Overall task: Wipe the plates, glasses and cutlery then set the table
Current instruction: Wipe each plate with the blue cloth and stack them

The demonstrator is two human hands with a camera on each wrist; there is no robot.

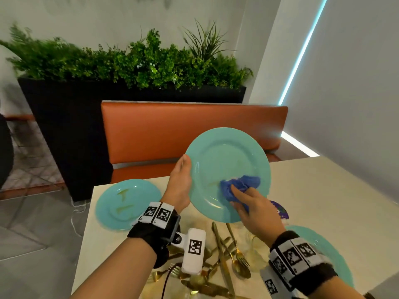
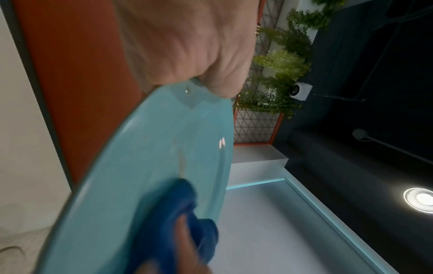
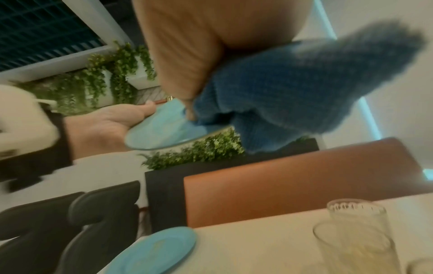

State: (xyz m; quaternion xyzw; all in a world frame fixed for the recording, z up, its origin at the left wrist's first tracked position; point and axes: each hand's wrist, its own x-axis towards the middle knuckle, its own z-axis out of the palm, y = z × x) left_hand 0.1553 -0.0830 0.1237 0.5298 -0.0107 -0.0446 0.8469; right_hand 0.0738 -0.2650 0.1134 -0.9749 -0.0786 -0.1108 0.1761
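Observation:
My left hand (image 1: 180, 182) grips the left rim of a turquoise plate (image 1: 224, 156) and holds it tilted up above the table. My right hand (image 1: 248, 201) clutches a bunched blue cloth (image 1: 239, 186) and presses it onto the plate's lower face. The same plate (image 2: 145, 166) and cloth (image 2: 185, 218) fill the left wrist view. In the right wrist view the cloth (image 3: 281, 89) hangs from my fingers over the plate (image 3: 164, 129). A second turquoise plate (image 1: 127, 203) with yellowish smears lies flat at the table's left. Gold cutlery (image 1: 226, 255) lies heaped near me.
The beige table (image 1: 323, 201) carries clear glasses (image 3: 358, 237) near the cutlery, a third turquoise plate (image 1: 332, 249) under my right wrist and a purple object (image 1: 280, 210). An orange bench (image 1: 183, 130) and a black planter (image 1: 71, 126) with green plants stand behind.

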